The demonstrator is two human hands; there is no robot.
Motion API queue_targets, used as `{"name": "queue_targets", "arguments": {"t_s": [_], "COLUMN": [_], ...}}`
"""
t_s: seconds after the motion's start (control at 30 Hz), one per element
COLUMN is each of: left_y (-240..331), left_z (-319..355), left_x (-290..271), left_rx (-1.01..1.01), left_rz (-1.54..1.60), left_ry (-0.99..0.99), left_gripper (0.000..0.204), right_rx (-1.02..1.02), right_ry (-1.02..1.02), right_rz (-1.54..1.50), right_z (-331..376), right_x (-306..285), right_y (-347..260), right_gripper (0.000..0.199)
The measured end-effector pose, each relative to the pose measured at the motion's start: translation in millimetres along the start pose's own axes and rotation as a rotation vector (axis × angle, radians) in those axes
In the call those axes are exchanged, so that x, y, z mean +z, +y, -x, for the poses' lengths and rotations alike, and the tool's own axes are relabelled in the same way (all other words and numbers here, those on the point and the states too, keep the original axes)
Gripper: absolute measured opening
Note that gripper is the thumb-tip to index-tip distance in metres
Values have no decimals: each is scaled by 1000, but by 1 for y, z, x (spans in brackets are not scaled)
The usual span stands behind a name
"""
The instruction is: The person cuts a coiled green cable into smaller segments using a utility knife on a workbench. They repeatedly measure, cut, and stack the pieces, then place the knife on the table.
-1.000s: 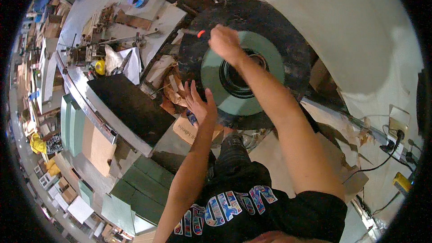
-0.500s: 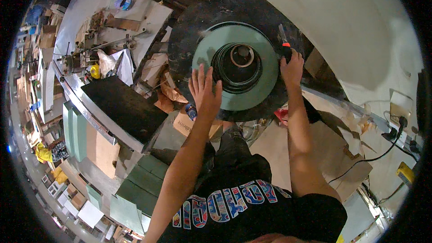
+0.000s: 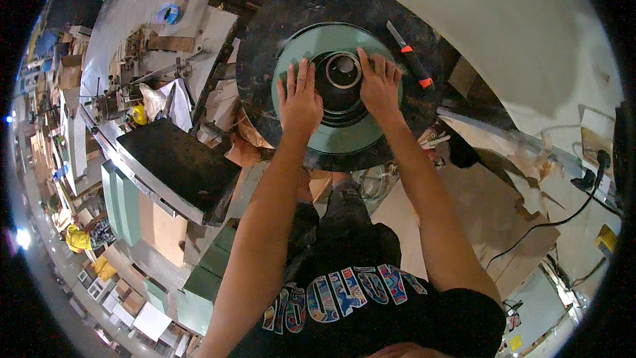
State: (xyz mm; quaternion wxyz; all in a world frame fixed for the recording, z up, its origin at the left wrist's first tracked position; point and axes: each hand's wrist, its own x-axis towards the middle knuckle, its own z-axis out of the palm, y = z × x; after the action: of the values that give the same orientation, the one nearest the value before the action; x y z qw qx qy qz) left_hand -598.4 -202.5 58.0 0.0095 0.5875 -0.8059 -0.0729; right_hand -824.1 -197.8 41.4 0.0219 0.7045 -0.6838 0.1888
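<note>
A flat green ring (image 3: pixel 331 139) lies on a round black tabletop (image 3: pixel 268 33), with dark concentric rings showing inside it and a pale collar (image 3: pixel 329 78) at its centre. On the ring's left side rests my left hand (image 3: pixel 301 106), fingers stretched forward and apart. My right hand (image 3: pixel 382 93) lies open over the right side, its thumb reaching close to the collar. Neither hand holds anything. To the right of my right hand, a knife (image 3: pixel 416 66) with a black and orange handle lies on the black tabletop, its blade pointing away from me.
On the left stands a bench with a black board (image 3: pixel 179 166), a roll of blue tape (image 3: pixel 169 13) and a yellow tape measure (image 3: pixel 138 115). Green panels (image 3: pixel 121 202) lean below it. A large pale curved surface (image 3: pixel 517 46) borders the right, with a black power cable (image 3: pixel 560 224) beneath.
My right hand has let go of the knife, which now lies on the black tabletop, and has moved left onto the green ring. My left hand stays on the ring, slightly farther forward.
</note>
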Motion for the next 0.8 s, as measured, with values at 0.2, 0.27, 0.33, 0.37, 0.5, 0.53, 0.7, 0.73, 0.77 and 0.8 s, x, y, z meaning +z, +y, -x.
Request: {"name": "queue_targets", "arguments": {"t_s": [0.2, 0.27, 0.33, 0.37, 0.5, 0.53, 0.7, 0.73, 0.77, 0.8], "left_y": [9, 5, -2, -5, -11, -16, -15, -13, -12, -11], "left_z": [20, 7, -5, -9, 2, 5, 24, 28, 31, 33], "left_x": [11, 11, 8, 9, 8, 9, 6, 6, 7, 9], "left_rx": [-55, -55, -49, -37, -27, -29, -32, -20, -9, 3], "left_rz": [123, 34, 36, 41, 333, 392, 482, 412, 345, 278], "left_ry": [86, 128, 115, 111, 140, 139, 95, 92, 93, 94], "left_gripper": [73, 70, 70, 69, 61, 62, 61, 60, 60, 59], "right_rx": [-197, -189, -163, -139, 63, 94, 191, 221, 247, 273], "right_ry": [83, 64, 10, 27, 15, 30, 75, 81, 88, 96], "right_rz": [111, 26, -51, -101, -309, -332, -328, -360, -390, -420], "right_z": [-38, -53, -69, -72, -55, -41, 27, 34, 36, 36], "right_x": [18, 21, 18, 19, 15, 9, 2, 6, 6, 6], "right_y": [20, 19, 14, 17, 22, 18, 23, 23, 21, 20], "right_gripper": [50, 47, 46, 47, 55, 55, 52, 49, 46, 43]}}
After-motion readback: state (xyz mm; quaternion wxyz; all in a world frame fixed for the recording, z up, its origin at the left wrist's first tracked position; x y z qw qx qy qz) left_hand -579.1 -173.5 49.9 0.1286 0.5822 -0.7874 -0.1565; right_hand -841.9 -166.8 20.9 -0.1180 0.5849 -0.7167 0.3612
